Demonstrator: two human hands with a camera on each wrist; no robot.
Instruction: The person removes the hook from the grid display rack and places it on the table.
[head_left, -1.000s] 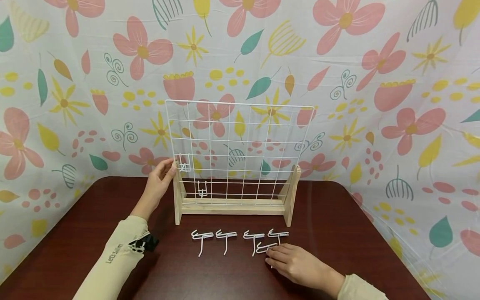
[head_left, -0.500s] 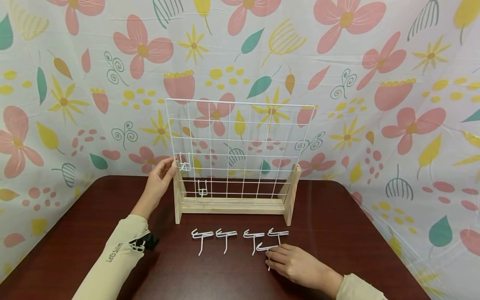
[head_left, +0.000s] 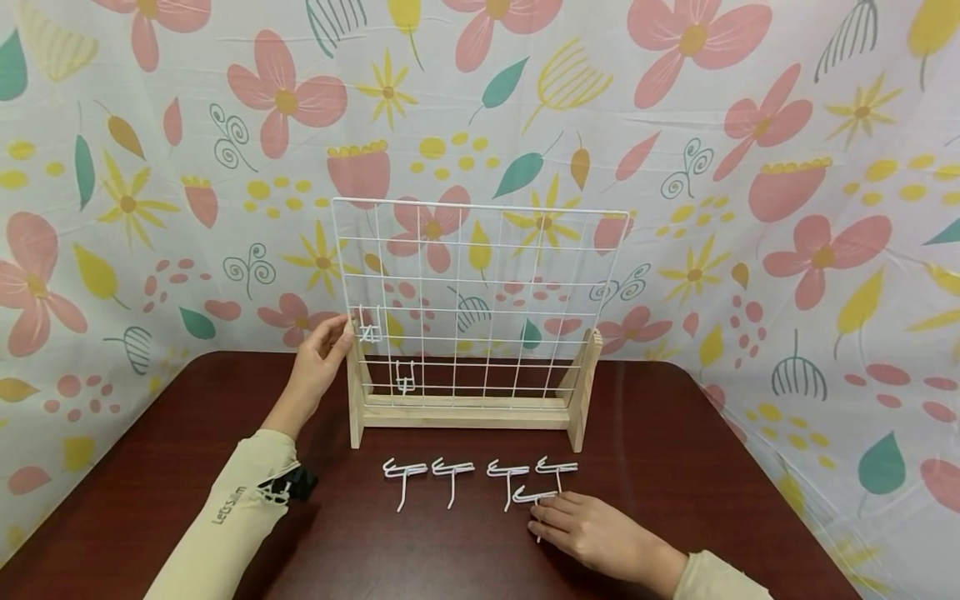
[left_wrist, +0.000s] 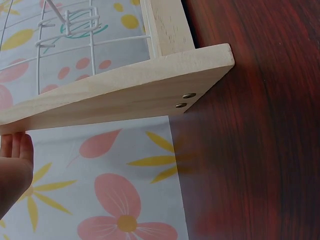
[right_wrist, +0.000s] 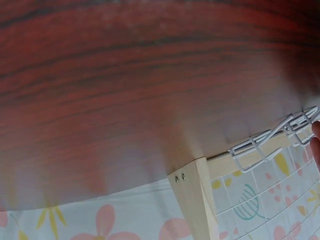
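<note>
A: Surface, room?
B: Glossy red-brown worktop (head_left: 337, 542), floral cloth (head_left: 480, 100) behind and both sides. Wooden stand (head_left: 465, 418) on the far part, holding a white grid (head_left: 491, 312); two hung hooks (head_left: 406, 384) lower left.
A: Hands?
B: Left hand (head_left: 317, 362) clamped on stand's left post (head_left: 356, 392). Right hand (head_left: 588, 529) over nearest hook (head_left: 528, 498), near right; can't tell if pinching. Four-hook row (head_left: 452, 471) just beyond.

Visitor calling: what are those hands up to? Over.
Left hand holds wooden side post. Right hand grips white hook. Neighbouring loose hooks close by, possibly in the way.
</note>
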